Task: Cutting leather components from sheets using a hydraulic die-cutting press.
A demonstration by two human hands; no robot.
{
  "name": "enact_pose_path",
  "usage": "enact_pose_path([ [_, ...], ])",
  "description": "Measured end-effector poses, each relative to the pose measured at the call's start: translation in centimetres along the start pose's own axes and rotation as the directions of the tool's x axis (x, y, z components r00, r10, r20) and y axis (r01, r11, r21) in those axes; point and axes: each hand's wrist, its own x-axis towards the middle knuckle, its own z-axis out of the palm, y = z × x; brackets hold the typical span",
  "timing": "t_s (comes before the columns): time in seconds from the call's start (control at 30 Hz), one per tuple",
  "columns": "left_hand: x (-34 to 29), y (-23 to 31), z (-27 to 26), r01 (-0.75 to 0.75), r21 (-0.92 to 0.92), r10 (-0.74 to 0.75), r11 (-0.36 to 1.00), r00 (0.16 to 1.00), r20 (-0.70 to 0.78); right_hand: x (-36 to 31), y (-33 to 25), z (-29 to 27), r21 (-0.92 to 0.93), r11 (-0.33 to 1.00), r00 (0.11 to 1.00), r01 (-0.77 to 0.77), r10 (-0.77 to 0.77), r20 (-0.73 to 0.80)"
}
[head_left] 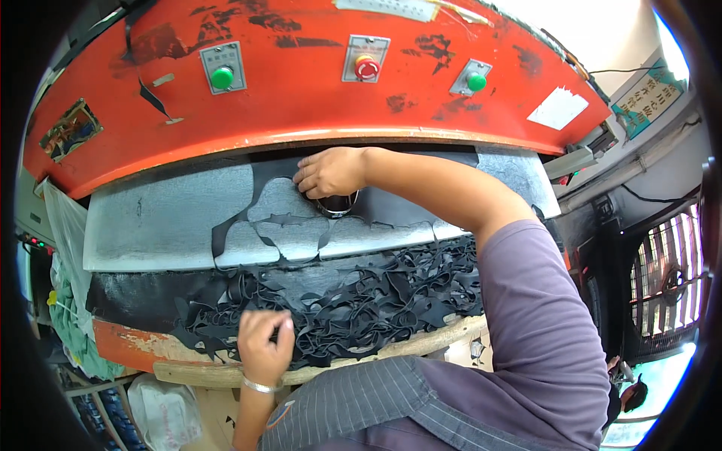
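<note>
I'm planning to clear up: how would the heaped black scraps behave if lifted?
The black scraps look floppy, since many curl and fold. The strips seem thin, so each is probably light. Their tangled heap suggests several may come up together.

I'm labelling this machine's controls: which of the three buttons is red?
The middle button; the left button and right button are both green.

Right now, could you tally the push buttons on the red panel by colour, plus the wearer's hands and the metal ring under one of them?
Green push buttons: 2
Red push button: 1
Hands, left and right: 2
Metal ring: 1
Total: 6
</note>
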Motion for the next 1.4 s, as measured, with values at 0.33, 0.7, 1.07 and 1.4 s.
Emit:
enact_pose_path([
  [0.33, 12.2, -0.8, 13.3, -0.012, -0.089, 0.02, 0.996, 0.996, 0.088, -10.9, -8.0, -4.7, 0.187, -0.001, 0.08, -0.982, 0.9, 0.429],
  [0.7, 10.8, -1.7, 16.4, -0.03, 0.066, 0.013, 0.997, 0.97, 0.245, -14.8, -18.1, -0.2, 0.602, 0.048, 0.197, -0.797, 0.963, 0.182],
  [1.07, 11.7, -1.4, 17.1, -0.142, 0.146, 0.079, 0.979, 0.924, 0.373, -16.6, -20.0, 2.7, 0.546, 0.208, 0.184, -0.811, 0.978, -0.1],
  [1.4, 11.8, -0.9, 16.3, -0.133, 0.147, 0.072, 0.98, 0.931, 0.359, -16.1, -19.9, 2.5, 0.51, 0.218, 0.181, -0.832, 0.976, -0.121],
])
